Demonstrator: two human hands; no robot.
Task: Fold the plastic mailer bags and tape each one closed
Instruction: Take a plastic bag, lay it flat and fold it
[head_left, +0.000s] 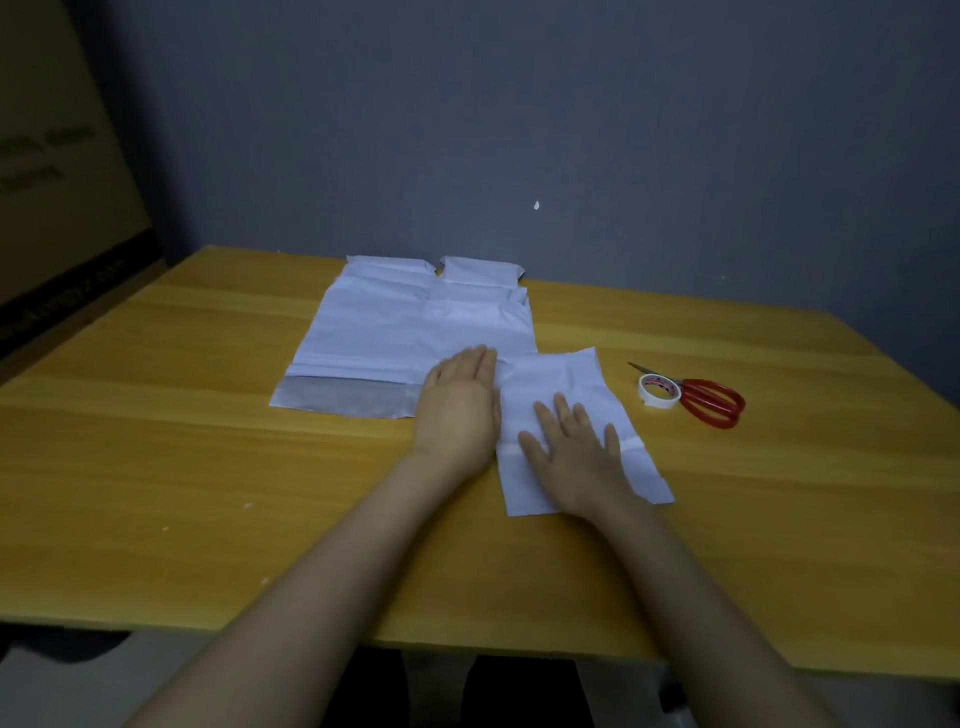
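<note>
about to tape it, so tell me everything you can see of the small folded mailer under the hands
The small folded mailer is white, thin, creased plastic folded into a narrow rectangle, lying flat and slightly askew on the wooden table. The right hand rests flat on it, fingers spread; the left hand presses flat along its left edge. No tape shows on it.

White mailer bags (410, 322), yellow wooden table (156, 441) – red-handled scissors (709, 400), white tape roll (658, 392)
</note>
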